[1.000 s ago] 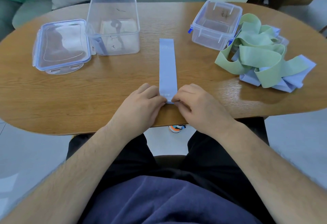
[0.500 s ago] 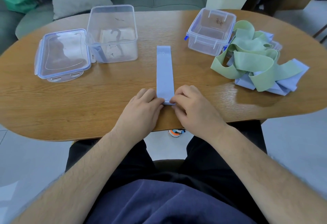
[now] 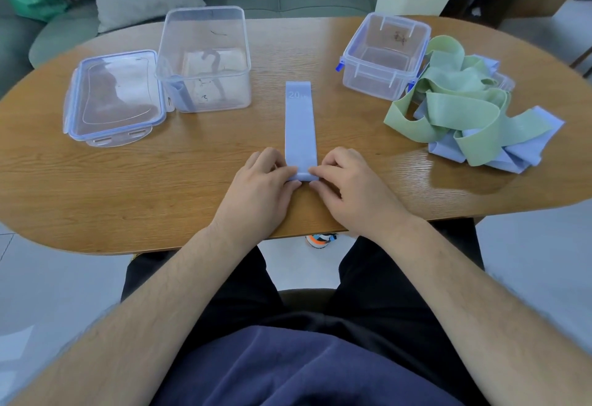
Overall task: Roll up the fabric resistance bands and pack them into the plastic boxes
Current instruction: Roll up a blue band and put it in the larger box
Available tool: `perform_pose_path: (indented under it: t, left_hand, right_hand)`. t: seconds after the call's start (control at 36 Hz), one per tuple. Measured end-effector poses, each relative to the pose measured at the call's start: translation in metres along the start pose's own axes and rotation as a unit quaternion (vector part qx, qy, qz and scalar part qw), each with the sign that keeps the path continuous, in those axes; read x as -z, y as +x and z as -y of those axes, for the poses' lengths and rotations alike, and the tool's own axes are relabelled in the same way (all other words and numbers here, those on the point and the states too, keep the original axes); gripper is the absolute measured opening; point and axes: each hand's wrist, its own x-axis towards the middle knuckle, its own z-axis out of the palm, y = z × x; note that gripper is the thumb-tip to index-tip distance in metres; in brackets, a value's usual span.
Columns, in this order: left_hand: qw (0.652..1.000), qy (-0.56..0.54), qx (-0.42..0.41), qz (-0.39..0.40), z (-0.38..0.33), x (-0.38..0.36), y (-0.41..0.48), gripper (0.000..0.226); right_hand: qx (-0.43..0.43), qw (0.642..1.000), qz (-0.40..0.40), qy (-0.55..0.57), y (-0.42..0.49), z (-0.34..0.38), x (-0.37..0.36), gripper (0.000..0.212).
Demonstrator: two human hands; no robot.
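broadly, everything is carried by a wooden table (image 3: 96, 187). at its far right a loose heap of green and blue bands (image 3: 464, 110) is piled against a low clear box (image 3: 384, 56). at the far left a taller clear box (image 3: 205, 59) is stood just beside its lid (image 3: 112, 98). one blue band (image 3: 301, 123) is laid flat at the middle, running from near to far, and its near end is turned over into a first small fold. that fold is pinched from both sides, with the grip of the left hand (image 3: 259, 191) and of the right hand (image 3: 352, 187) clamped on its edges. the rolling step is judged barely begun. next, a tight, even roll toward the far end is called for, with the edges kept aligned.
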Motion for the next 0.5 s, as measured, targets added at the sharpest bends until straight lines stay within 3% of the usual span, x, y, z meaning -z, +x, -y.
perform_pose_path:
  t: [0.33,0.5]
  left_hand:
    - [0.998,0.007,-0.062,0.019,-0.002,0.007,-0.006,0.014]
    - [0.997,0.003,-0.069,0.034,-0.002,0.009,-0.004,0.018]
  right_hand:
    - [-0.010,0.999,0.012,0.046,-0.007,0.007,0.008,0.021]
    - [-0.003,0.999,0.025,0.041,-0.008,0.007,0.011,0.009]
